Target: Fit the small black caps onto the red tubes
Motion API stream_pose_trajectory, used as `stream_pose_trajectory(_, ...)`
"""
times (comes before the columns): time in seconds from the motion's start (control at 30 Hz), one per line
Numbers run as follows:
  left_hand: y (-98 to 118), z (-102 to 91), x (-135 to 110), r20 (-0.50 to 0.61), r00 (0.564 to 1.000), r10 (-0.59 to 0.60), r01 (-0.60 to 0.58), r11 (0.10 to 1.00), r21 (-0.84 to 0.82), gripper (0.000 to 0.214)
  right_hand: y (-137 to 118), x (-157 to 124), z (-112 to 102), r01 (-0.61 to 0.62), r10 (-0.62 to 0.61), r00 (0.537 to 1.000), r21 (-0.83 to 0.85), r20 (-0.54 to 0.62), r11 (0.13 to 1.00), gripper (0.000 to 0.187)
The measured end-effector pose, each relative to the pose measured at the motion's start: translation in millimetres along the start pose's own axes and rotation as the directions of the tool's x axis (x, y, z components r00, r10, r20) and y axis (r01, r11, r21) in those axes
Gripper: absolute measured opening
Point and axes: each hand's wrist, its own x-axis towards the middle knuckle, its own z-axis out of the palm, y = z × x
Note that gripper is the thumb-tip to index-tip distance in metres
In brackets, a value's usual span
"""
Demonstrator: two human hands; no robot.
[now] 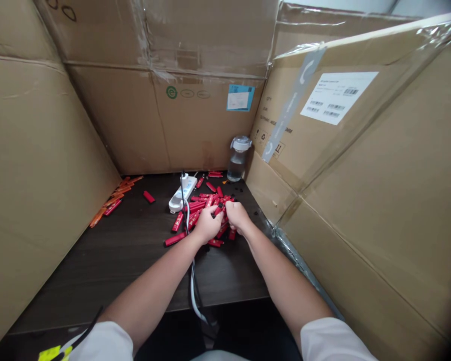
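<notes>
My left hand (206,225) is closed around a small flat red stick with a black end (218,209), its thumb along the top. Right beside it, my right hand (237,216) is curled shut at that stick's end; whatever its fingers pinch is hidden. Both hands are over a heap of similar red sticks (196,206), some with pale print on them. Small black pieces (239,190) lie scattered beyond the right hand.
A white power strip (176,201) with a plug and cables (192,286) lies left of the heap. Orange strips (122,189) line the left carton (41,150). A water bottle (236,163) stands at the back corner. Cartons wall in the dark table (135,260).
</notes>
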Motion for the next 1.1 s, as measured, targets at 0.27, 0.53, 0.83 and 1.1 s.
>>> stream_pose_trajectory(0.27, 3, -5.0, 8, 0.082, 0.964, -0.253, 0.262, 0.956, -0.135, 0.014, 2, 11, -7, 0.11, -0.115, 0.993, -0.186, -0.014, 0.976, 0.034)
stream_pose_trajectory(0.53, 1, -10.5, 6, -0.076, 0.974, -0.216, 0.179, 0.926, -0.333, 0.039, 4, 2, -15, 0.393, -0.403, 0.902, -0.091, -0.157, 0.915, 0.036)
stream_pose_trajectory(0.83, -7, -13.5, 7, -0.179, 0.964, 0.195, -0.221, 0.965, -0.139, 0.024, -1, -19, -5, 0.584, -0.566, 0.81, 0.131, -0.153, 0.801, 0.02)
stream_pose_trajectory(1.1, 1, -19.9, 1, -0.134, 0.944, 0.303, -0.297, 0.953, 0.066, 0.023, -5, -25, -12, 0.615, -0.604, 0.788, 0.114, -0.12, 0.78, 0.02)
